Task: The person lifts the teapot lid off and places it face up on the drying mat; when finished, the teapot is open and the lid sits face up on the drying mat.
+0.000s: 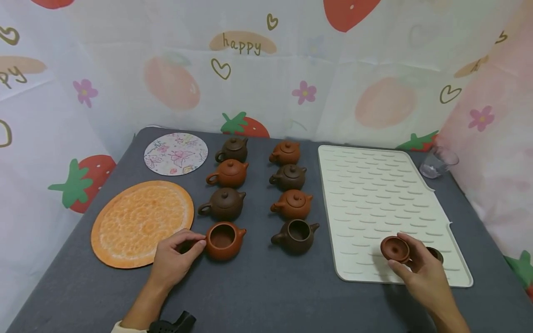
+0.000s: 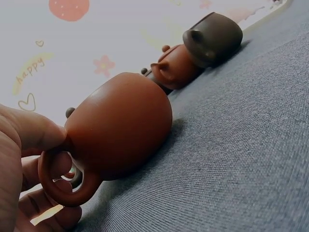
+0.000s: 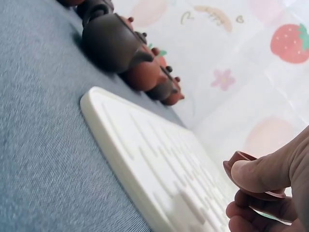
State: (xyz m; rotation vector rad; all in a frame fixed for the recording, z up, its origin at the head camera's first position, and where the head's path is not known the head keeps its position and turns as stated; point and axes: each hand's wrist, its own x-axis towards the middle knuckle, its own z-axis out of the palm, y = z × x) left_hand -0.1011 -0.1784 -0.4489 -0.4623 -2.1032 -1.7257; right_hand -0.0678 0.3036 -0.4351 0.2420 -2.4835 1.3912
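Note:
My left hand (image 1: 172, 259) pinches the handle of a lidless reddish-brown teapot (image 1: 231, 252), which stands on the grey cloth with its spout to the right. In the left wrist view the thumb presses the top of the teapot's (image 2: 125, 125) handle and other fingers lie behind the loop. My right hand (image 1: 426, 280) holds a reddish-brown teapot lid (image 1: 394, 249) between thumb and fingers, tilted with its hollow underside showing, above the white ridged tray (image 1: 354, 259). Partly hidden behind that hand is a dark brown lid (image 1: 436, 254). A dark brown teapot (image 1: 297, 245) without a lid stands between the hands.
Several lidded teapots, such as a dark one (image 1: 226, 206) and a reddish one (image 1: 293, 206), stand in two columns behind the lidless pair. Left lie an orange round mat (image 1: 141, 222) and a floral round mat (image 1: 176, 154). A clear cup (image 1: 438, 163) stands beyond the tray.

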